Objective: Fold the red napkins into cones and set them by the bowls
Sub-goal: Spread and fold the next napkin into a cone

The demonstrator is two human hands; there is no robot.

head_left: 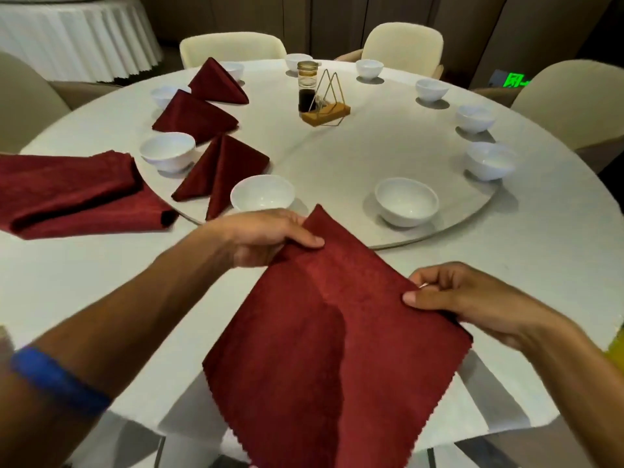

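Observation:
A red napkin (337, 339) lies spread over the near edge of the round table, part of it hanging off. My left hand (266, 236) pinches its far left edge, near the top corner. My right hand (462, 298) pinches the right corner between thumb and fingers. Three folded red cones (219, 175) (194, 114) (217, 83) stand on the turntable beside white bowls on the left. One white bowl (261, 194) sits just beyond my left hand, another bowl (407, 201) to its right.
A stack of flat red napkins (67, 194) lies at the left. Several more white bowls ring the turntable (354, 157). A sauce bottle (307, 87) and a wire-framed holder (326, 106) stand at its centre. Cream chairs (233, 49) surround the table.

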